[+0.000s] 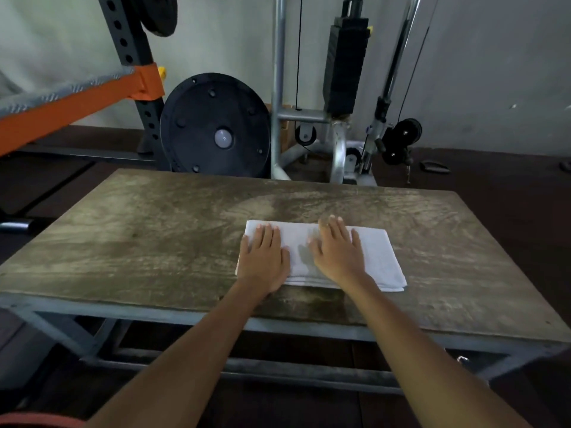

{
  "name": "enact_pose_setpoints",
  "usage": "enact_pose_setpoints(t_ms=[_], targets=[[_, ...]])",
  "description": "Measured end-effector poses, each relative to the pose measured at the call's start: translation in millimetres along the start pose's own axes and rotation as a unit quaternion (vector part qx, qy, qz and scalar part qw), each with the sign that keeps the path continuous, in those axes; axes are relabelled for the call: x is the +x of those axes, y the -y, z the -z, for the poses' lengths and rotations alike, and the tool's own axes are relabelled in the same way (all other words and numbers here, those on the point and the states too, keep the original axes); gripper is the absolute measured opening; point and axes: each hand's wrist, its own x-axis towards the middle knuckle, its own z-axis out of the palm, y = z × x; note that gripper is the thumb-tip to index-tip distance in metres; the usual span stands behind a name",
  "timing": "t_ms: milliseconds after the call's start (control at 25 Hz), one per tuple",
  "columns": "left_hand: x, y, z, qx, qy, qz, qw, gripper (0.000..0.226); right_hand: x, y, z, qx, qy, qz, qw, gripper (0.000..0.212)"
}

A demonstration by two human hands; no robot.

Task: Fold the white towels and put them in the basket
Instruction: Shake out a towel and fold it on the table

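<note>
Head view: a white towel (380,257) lies folded into a flat rectangle on the worn wooden table (139,242), right of centre and close to the near edge. Stacked layers show along its near edge, so it seems to have been folded more than once. The left hand (262,257) lies flat on the towel's left end with its fingers straight and slightly spread, gripping nothing. The right hand (338,254) lies just beside it over the middle, palm down and fingers extended, pressing on the cloth rather than pinching it. The towel's right end is uncovered.

The step in hand looks like smoothing and flattening a fold. The next move is probably either one more fold, bringing the free right end over towards the left, or picking the bundle up from below so that the layers stay together. No basket is in view, so carrying the towel there would mean turning away from the table. No other towels show either.

Behind the table stand a black weight plate (216,128), a cable machine's weight stack (346,66) and an orange rack arm (77,100).

No brand, label or writing can be read anywhere.
</note>
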Motion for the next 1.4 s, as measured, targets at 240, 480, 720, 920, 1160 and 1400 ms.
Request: enact_pose_setpoints(t_ms=[240,480,720,920,1160,1400], targets=[[2.6,23.1,-5.3,0.008,0.029,-0.015,0.999,0.070,-6.8,-48.9,2.3,-0.040,0.092,-0.013,0.995,0.079],[-19.4,53.3,-0.3,-0.045,0.022,-0.015,0.999,0.062,-13.3,-80.1,9.0,-0.023,0.090,-0.074,0.993,0.096],[-36.6,67.9,-2.3,-0.109,-0.068,0.056,0.990,0.047,-7.2,-99.8,28.4,-0.045,0.071,-0.181,0.980,0.089],[-46.4,65.3,8.3,-0.232,-0.224,0.193,0.927,0.023,50.3,-32.7,46.4,0.113,0.042,-0.074,0.990,0.051],[-43.0,41.1,26.2,-0.175,-0.009,0.212,0.961,0.052,90.8,77.5,16.9,0.034,0.126,0.103,0.986,0.037],[-33.8,41.3,38.0,-0.194,0.072,0.208,0.956,0.054,88.0,117.4,-17.6,-0.065,0.105,0.149,0.981,0.032]])
